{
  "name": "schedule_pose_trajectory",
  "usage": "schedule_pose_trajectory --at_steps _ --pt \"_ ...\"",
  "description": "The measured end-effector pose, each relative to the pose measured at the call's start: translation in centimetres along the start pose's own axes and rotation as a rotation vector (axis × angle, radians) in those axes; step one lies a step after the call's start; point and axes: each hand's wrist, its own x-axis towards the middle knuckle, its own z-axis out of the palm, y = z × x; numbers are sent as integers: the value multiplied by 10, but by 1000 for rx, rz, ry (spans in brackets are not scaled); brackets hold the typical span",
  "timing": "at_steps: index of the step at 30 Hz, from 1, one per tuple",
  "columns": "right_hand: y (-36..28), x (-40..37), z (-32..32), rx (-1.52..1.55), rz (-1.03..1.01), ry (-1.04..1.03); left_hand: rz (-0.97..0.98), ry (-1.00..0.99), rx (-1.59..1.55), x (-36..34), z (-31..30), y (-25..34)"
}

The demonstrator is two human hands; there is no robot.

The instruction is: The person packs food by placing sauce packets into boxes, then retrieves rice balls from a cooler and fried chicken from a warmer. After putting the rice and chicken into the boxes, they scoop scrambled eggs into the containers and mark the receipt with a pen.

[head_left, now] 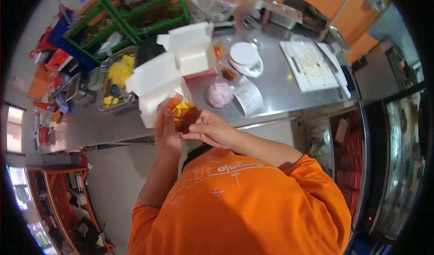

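Both hands meet at the table's front edge around a small, glossy reddish-brown and yellow packet (184,112). My left hand (167,130) grips its left side with the thumb up. On the other side, the fingers of my right hand (212,128) pinch its lower right edge. I cannot tell what the packet contains. Just behind it stands an open white takeaway box (156,76), its lid raised. A second open box (192,51) with a red front sits further back. Right of the hands lie a pink-and-white wrapped ball (219,95) and a paper slip (248,97).
A white lidded jug (245,58) stands on the steel table (271,92). Further right, a white cutting board (312,69) carries a knife (332,67). To the left are a basket with yellow pieces (120,76) and green crates (129,22). An orange shelf (68,200) stands behind on the left.
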Motion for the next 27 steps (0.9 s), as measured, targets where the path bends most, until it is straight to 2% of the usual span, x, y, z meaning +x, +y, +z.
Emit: schedule_pose_trajectory --at_steps 2,3,6,10,11,14,15,18,21,24,27 --pt "1 -10 -3 -10 26 -12 -25 -32 87 -7 -5 -5" --pt "4 -14 2 -59 -23 53 -3 -53 154 -10 -4 -6" --pt "6 -20 -3 -177 -87 209 -101 -32 211 -15 -5 -10" --pt "-4 -25 0 -522 -219 241 -210 54 -39 -24 -12 -18" --pt "-4 -25 -5 -528 -106 244 -226 53 -19 -25 -21 -22" --pt "-6 -28 -5 50 123 221 -312 114 164 -31 -30 -18" --pt "-1 -25 -8 130 100 149 -266 167 235 -33 -30 -19" --pt "5 -22 -10 -8 128 203 -116 118 446 -37 -34 -16" --pt "21 -11 -22 -315 88 219 -189 71 466 -42 -29 -4" --pt "28 -7 -16 76 119 213 -136 -31 511 -38 -18 0" --pt "22 -7 -12 200 145 167 -3 -41 594 -28 -14 -2"
